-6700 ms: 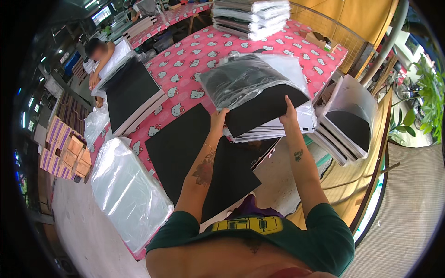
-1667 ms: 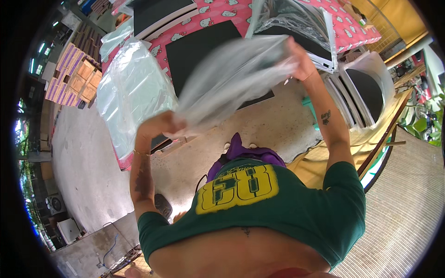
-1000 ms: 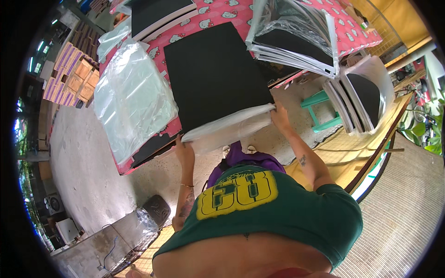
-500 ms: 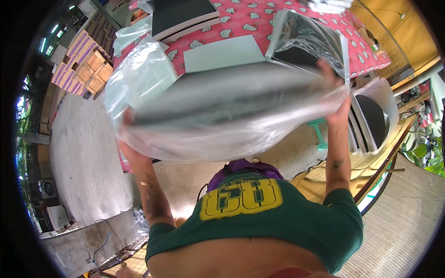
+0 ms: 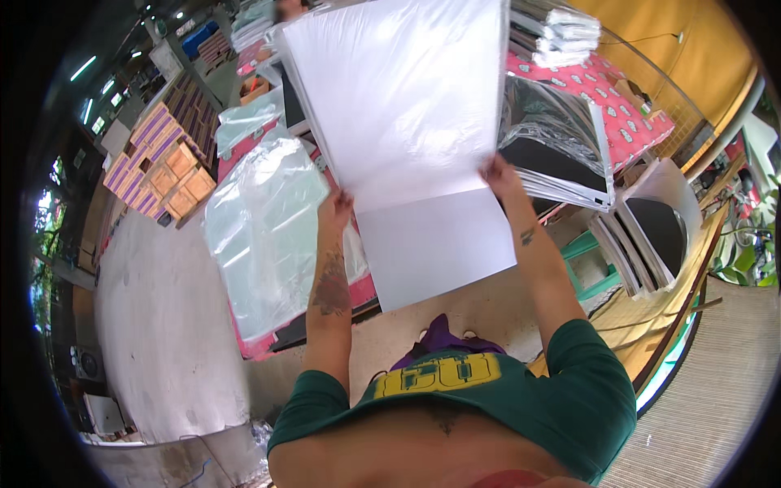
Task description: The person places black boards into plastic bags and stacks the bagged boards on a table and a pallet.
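A large flat panel in a clear plastic bag (image 5: 399, 89) stretches away from me, its white face up and the film wrinkled. My left hand (image 5: 335, 208) pinches the bag's near left corner. At the near right corner my right hand (image 5: 499, 176) is closed on the same bag. A plain white sheet (image 5: 439, 244) shows under and in front of the bag's near edge, between my forearms. How far the sheet runs beneath the bag is hidden.
Clear plastic bags (image 5: 264, 236) with pale green sheets lie left on the pink patterned table cover (image 5: 634, 134). A bagged black panel stack (image 5: 553, 163) lies right. More panels (image 5: 651, 236) stand beside a green stool (image 5: 590, 268). Stacked boxes (image 5: 163, 167) stand far left.
The bagged panel, blurred and dark side showing before, now extends away from me with its white side up. My hands have come closer together, and my view has tilted upward.
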{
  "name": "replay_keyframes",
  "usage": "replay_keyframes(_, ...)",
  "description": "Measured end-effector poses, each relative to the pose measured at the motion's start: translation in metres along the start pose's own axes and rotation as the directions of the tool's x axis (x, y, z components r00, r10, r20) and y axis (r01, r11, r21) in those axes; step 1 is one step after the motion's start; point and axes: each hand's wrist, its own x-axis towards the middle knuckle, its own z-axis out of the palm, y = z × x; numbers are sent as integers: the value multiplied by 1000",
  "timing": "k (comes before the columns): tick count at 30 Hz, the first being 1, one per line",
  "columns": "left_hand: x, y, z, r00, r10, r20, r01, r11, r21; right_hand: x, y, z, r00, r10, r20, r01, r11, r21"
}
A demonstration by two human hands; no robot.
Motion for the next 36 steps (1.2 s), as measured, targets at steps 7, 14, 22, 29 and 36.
replay_keyframes(7,-38,-67,68,858,475,196,-446,499,743,-54,8,-37,531,-834,152,-174,-283,-943)
replay_keyframes(14,-25,-105,268,964,-33,264,-93,887,451,-116,-145,-17,672,-702,-238,465,649,-602)
replay_keyframes(22,-17,-173,260,977,-200,71,144,873,466,-122,-199,-81,531,-728,-434,425,671,-607)
replay_keyframes(29,-95,-20,43,891,432,142,-261,231,937,-122,-218,-119,675,-705,-218,394,594,-702)
replay_keyframes(36,-212,112,-154,896,333,-294,419,-414,808,-121,-39,-14,464,-874,-143,205,263,-943)
